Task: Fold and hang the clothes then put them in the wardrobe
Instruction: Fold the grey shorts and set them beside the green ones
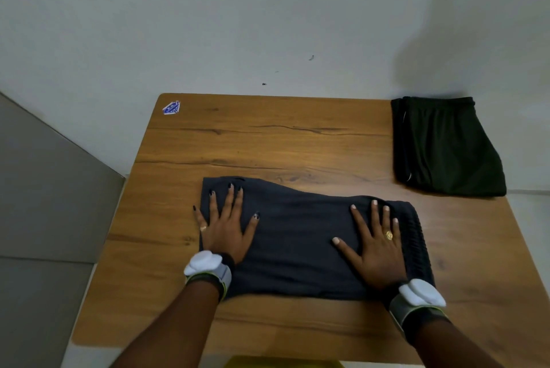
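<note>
Both hands lie flat with fingers spread — the left hand [225,226] and right hand [375,244] pressing the dark grey garment [297,245] at lower centre of the wooden table [268,141]. This looks like smoothing a fold; next likely calls for gripping an edge to fold again. Folded dark shorts [446,147] sit upper right. The blue sticker [171,107] upper left is illegible.

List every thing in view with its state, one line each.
grey garment: folded, lying flat on the table, under both hands.
black shorts: folded, at the table's far right corner, untouched.
left hand: fingers spread, pressing on the garment's left end.
right hand: fingers spread, pressing on the garment's right part.
table: holds both garments.
sticker: stuck at the table's far left corner.
</note>
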The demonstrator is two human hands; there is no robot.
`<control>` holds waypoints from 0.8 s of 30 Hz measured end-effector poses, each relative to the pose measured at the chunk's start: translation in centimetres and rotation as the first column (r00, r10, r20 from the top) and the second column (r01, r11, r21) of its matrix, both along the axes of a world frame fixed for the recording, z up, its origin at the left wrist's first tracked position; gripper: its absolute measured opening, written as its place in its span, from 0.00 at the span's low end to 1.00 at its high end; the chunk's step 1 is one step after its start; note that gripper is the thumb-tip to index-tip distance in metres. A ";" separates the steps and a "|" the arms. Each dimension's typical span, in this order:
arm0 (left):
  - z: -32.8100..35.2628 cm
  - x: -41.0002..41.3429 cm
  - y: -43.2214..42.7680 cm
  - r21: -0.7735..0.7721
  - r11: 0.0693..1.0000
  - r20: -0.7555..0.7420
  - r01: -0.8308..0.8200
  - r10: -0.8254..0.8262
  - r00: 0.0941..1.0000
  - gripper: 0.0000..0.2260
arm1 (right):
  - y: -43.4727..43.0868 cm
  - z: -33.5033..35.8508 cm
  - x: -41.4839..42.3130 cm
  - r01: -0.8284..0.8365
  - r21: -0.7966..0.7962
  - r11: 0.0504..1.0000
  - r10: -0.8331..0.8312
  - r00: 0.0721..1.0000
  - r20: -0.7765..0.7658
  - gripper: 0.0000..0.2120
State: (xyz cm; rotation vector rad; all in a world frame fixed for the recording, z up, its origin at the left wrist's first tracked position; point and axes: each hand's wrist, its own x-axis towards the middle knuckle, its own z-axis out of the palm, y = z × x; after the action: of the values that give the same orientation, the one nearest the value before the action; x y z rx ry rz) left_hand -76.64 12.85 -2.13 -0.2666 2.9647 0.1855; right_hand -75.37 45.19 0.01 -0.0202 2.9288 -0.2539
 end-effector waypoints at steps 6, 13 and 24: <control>-0.3 -1.9 -2.1 0.020 0.992 0.001 -0.122 0.122 0.993 0.31 | -0.3 0.4 -0.1 0.012 0.015 1.000 -0.012 1.000 0.027 0.44; 1.9 -1.3 -5.4 0.077 0.947 0.009 -0.312 0.312 0.950 0.26 | -0.6 0.9 -0.2 0.014 0.015 1.000 -0.015 0.999 0.051 0.46; 0.2 10.1 2.4 0.036 0.990 -0.037 0.134 -0.133 0.990 0.32 | -4.1 1.0 4.1 -0.117 0.021 0.993 0.115 0.990 0.086 0.37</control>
State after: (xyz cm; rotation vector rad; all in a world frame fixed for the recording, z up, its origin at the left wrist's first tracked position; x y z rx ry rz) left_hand -66.56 15.24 -1.95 -0.0597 2.9961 0.2325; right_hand -71.27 41.06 0.96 -0.1718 2.8340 -0.1935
